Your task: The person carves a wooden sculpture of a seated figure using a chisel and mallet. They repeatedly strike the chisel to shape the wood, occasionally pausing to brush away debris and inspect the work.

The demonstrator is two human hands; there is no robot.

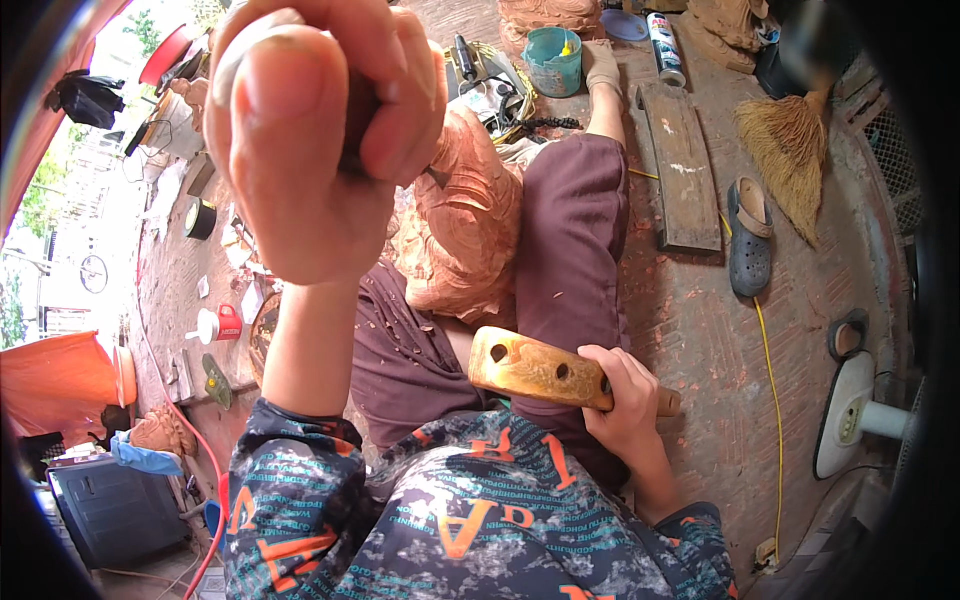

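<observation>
My left hand [320, 140] is raised close to the camera, its fingers wrapped round a carving chisel. Most of the chisel is hidden in the fist; only its dark metal tip [437, 177] shows, at the carving's upper left. The reddish wood carving [465, 225], cut with curved grooves, sits between my legs. Low in front of my body, my right hand [625, 395] grips a wooden mallet [530, 367] with dark round holes in its side. The mallet lies sideways over my lap, apart from the carving. Wood chips are scattered on my left trouser leg [400, 330].
A teal bucket [553, 65] and a coil of tools [495, 95] stand beyond the carving. To the right are a wooden plank [680, 165], a grey clog [749, 240], a straw broom [785, 150], a yellow cord [772, 400] and a fan [850, 415]. A red hose [190, 425] runs along the left.
</observation>
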